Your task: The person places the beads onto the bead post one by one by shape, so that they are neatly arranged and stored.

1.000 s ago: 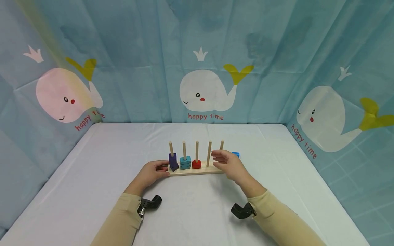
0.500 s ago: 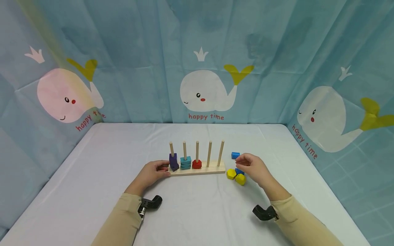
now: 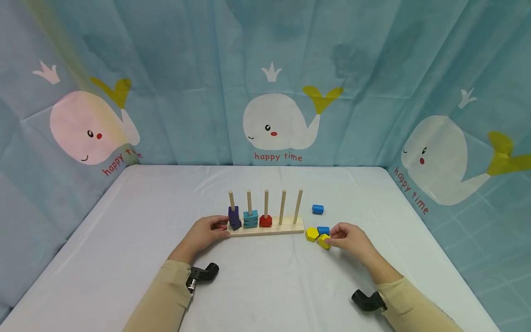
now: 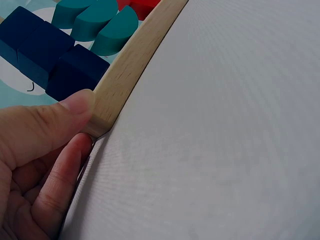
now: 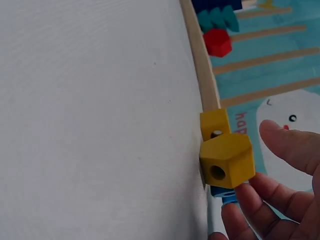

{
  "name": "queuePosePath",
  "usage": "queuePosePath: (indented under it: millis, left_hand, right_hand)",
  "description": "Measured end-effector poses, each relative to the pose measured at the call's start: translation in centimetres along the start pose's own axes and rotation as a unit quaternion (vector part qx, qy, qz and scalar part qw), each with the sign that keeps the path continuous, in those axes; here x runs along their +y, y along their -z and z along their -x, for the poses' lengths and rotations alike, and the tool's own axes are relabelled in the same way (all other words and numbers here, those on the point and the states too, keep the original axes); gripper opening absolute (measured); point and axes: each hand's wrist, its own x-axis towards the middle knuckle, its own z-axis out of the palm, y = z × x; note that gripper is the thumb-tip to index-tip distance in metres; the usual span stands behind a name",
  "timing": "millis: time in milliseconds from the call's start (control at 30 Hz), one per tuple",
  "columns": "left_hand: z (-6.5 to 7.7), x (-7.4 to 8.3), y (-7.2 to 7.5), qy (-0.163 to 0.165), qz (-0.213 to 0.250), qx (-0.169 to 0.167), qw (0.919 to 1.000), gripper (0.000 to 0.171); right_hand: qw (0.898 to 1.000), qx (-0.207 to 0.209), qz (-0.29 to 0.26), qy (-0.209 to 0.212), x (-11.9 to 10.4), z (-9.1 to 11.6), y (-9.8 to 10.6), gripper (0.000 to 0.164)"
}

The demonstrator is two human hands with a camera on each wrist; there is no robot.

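My left hand (image 3: 206, 232) grips the left end of the wooden peg stand (image 4: 131, 65), thumb against its end and a finger curled below. Purple blocks (image 3: 234, 217), three teal half-round blocks (image 3: 250, 219) and a red block (image 3: 265, 221) sit on three of its pegs. Beyond the stand's right end, my right hand (image 3: 352, 239) is at a yellow hexagonal block (image 5: 227, 160) with a hole through it. The fingertips reach its side, while the thumb stands apart from it in the right wrist view. Another yellow hexagonal block (image 3: 312, 234) lies beside it.
A blue cylinder (image 3: 317, 209) lies farther back on the white table (image 3: 257, 286). Close behind the yellow blocks is another blue block (image 3: 323, 230). The stand's two right pegs (image 3: 297, 206) are bare. A whale-print curtain (image 3: 186, 120) surrounds the table.
My right hand has moved away from the stand's right pegs, rightward and then toward the near yellow block, uncovering the loose blocks. My left hand has stayed at the stand's end.
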Motion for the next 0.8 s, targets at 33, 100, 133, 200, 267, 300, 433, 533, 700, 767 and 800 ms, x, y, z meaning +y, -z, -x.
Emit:
queuePosePath:
  millis: [33,100,133,200,267,300,433,533,700,767,800]
  left_hand:
    - [0.0,0.0,0.0,0.0,-0.001,0.0,1.0,0.049]
    - [0.0,0.0,0.0,0.001,0.0,0.0,1.0,0.049]
    - [0.0,0.0,0.0,0.002,0.001,0.0,1.0,0.049]
    - [0.0,0.0,0.0,0.003,0.003,-0.001,1.0,0.049]
    - [-0.1,-0.1,-0.1,0.004,0.004,-0.001,1.0,0.05]
    - [-0.1,-0.1,-0.1,0.004,0.005,-0.001,1.0,0.05]
    - [-0.1,-0.1,-0.1,0.004,0.003,-0.001,1.0,0.05]
    - [-0.1,0.0,-0.1,0.004,0.002,-0.001,1.0,0.051]
    - [0.0,0.0,-0.1,-0.002,-0.001,0.0,1.0,0.051]
    - [0.0,0.0,0.0,-0.003,-0.003,0.0,1.0,0.051]
    - [0.0,0.0,0.0,-0.003,-0.002,0.001,1.0,0.05]
  right_hand:
    - [1.0,-0.001,0.007,0.001,0.1,0.0,-0.1,0.03]
    - [1.0,0.0,0.021,0.002,0.2,-0.1,-0.4,0.029]
    - [1.0,0.002,0.028,0.004,0.2,-0.1,-0.5,0.028]
    - [0.999,0.004,0.044,0.011,0.1,-0.1,-0.8,0.027]
    - [0.998,0.005,0.059,0.016,0.1,-0.2,-1.0,0.025]
    - [0.998,0.005,0.065,0.019,0.0,-0.2,-1.1,0.025]
    - [0.996,0.003,0.082,0.024,-0.2,-0.2,-1.3,0.022]
    - [0.996,0.001,0.089,0.021,-0.4,-0.2,-1.3,0.019]
    - [0.995,0.003,0.095,0.019,-0.9,-0.2,-0.5,0.018]
    - [0.996,0.007,0.09,0.023,-1.2,-0.2,-0.1,0.018]
    - [0.996,0.01,0.087,0.025,-1.4,-0.2,0.1,0.019]
